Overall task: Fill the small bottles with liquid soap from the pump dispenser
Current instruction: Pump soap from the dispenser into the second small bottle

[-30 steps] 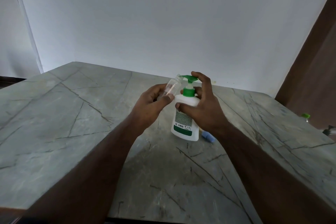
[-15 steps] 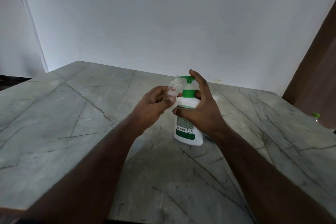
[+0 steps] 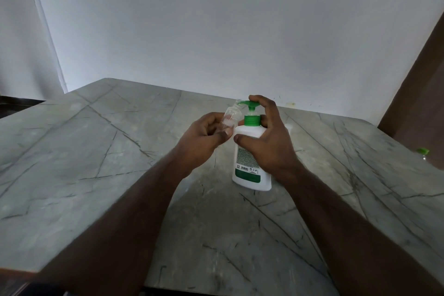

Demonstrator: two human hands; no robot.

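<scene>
now the person's left hand [image 3: 204, 138] has brought the small clear plastic bottle [image 3: 231, 116], tilted, closer in, so its open mouth sits just under the green nozzle of the white pump dispenser [image 3: 249, 151] on the grey veined stone tabletop [image 3: 96, 151]. its grip pinches the bottle's lower body. the right hand [image 3: 269, 142] curls round the dispenser, one finger atop the pump head, which looks still raised. no soap shows inside yet; a press seems next.

We note the pump dispenser [image 3: 249, 151] standing on the table [image 3: 96, 151]. The small bottle [image 3: 231, 115] sits tilted just left of it, mouth at the spout. A capped item [image 3: 422, 151] lies far right.
</scene>
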